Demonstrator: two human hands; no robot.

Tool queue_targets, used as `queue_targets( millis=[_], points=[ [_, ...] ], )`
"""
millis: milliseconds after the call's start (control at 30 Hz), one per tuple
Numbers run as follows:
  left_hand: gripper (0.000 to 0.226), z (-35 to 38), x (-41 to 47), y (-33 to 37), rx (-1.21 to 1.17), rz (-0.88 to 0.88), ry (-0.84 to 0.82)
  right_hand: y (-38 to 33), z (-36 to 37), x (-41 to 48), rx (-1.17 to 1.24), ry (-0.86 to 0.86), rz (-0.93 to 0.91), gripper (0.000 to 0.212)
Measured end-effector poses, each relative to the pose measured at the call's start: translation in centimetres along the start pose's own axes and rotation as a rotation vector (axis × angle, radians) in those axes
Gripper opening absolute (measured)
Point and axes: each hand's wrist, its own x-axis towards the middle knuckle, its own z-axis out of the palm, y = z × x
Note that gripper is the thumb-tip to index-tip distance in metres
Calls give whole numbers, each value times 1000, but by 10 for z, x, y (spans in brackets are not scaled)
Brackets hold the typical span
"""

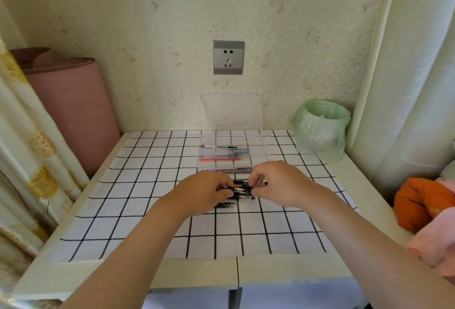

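A pile of black pens (240, 191) lies on the checked cloth (147, 185) in the middle of the table. My left hand (204, 191) grips the left end of the pile with curled fingers. My right hand (278, 183) pinches a pen at the pile's right end. Just behind the hands stands a clear plastic box (226, 158) with its lid upright against the wall. A red pen (220, 160), a dark pen and a white pen lie inside it. Parts of the pile are hidden under my hands.
A small bin lined with a green bag (322, 126) stands at the back right. A rolled pink mat (73, 111) leans at the left beside a curtain (29, 151). Orange and pink clothes (423, 205) lie off the right edge. A wall socket (228, 57) is above the box.
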Motion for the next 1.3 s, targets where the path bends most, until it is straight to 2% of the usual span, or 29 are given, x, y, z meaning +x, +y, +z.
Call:
queue_targets(
  millis=[433, 567, 733, 1033, 1300],
  points=[
    [13, -3, -2, 4, -68, 6, 8, -11, 12, 3, 233, 39, -90, 14],
    [15, -5, -3, 6, -94, 6, 20, -15, 13, 2, 237, 64, -91, 17],
    [20, -8, -2, 8, -103, -31, 13, -16, 11, 2, 103, 61, -93, 15],
    [19, -19, -7, -4, -118, 1, 40, -24, 20, 6, 145, 94, -172, 13],
    [18, -21, -9, -14, -72, 47, 61, -32, 29, 16, 297, -12, -114, 22]
  ],
)
